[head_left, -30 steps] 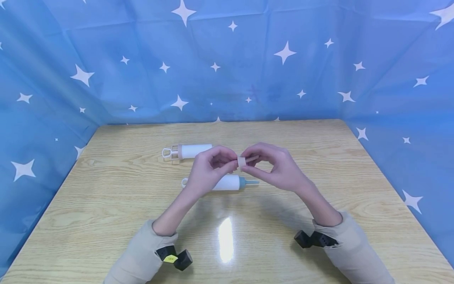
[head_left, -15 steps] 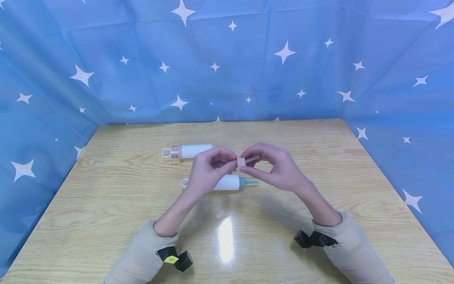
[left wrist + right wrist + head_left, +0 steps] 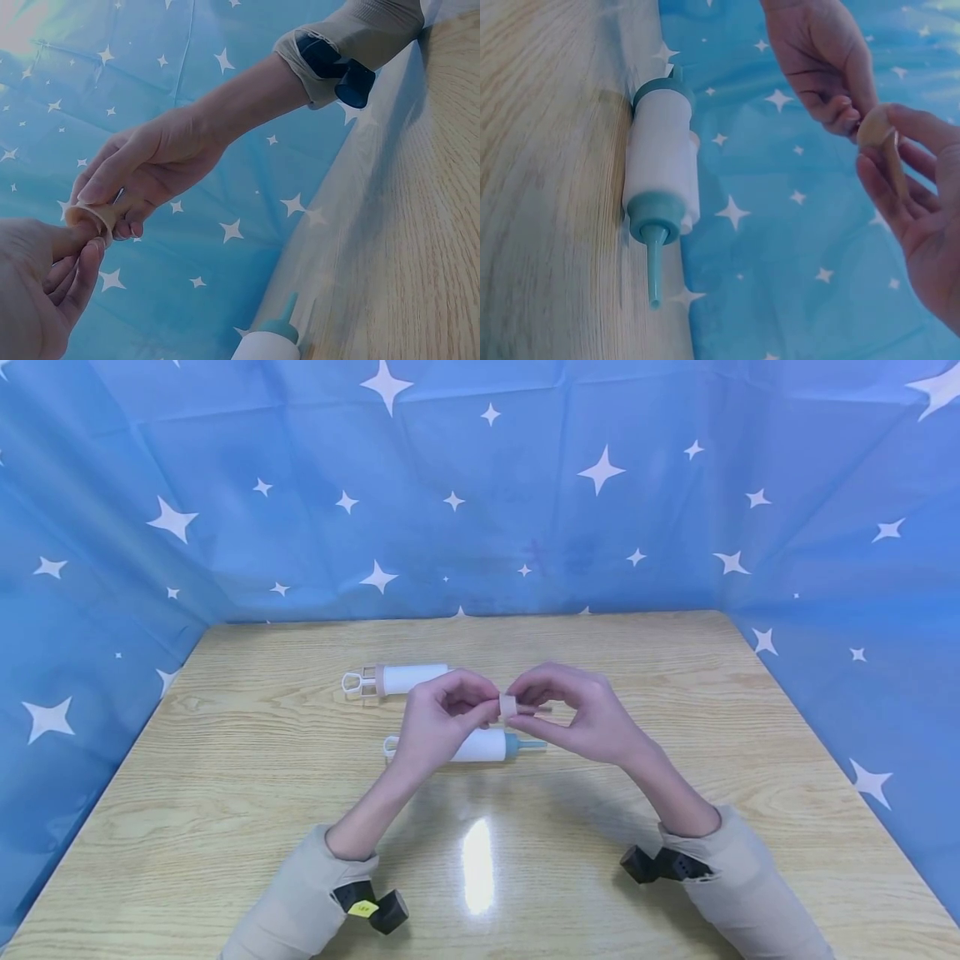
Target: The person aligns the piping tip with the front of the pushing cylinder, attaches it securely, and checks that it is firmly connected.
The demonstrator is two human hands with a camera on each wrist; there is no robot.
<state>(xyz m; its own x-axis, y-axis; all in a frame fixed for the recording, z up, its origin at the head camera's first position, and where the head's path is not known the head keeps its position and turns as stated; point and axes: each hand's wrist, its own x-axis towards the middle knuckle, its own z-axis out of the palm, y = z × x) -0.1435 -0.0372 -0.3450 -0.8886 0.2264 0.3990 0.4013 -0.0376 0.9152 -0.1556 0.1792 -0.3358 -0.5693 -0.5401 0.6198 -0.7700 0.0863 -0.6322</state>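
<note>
Above the table, both hands meet at a small beige nozzle cap [image 3: 508, 707] with a thin spout pointing right. My right hand [image 3: 573, 706] pinches its collar between thumb and fingers, the spout running under the palm side. The left hand [image 3: 450, 706] holds the cap's open end; in the left wrist view a left finger reaches into the mouth of the nozzle cap [image 3: 103, 217]. Just below the hands lies a white syringe-like tube [image 3: 480, 746] with a teal nozzle, partly hidden by the left wrist. Behind, another white tube [image 3: 412, 679] with a beige collar has its right end hidden by the left hand.
The wooden table [image 3: 225, 777] reaches back to a blue curtain [image 3: 465, 485] with white stars. Both tubes have ring handles at their left ends. Black wrist cameras sit on the sleeves [image 3: 288, 893].
The nozzle cap's spout has swung from tilting slightly upward to slightly downward on the right. Both hands stay in nearly the same place, and the tubes have not moved.
</note>
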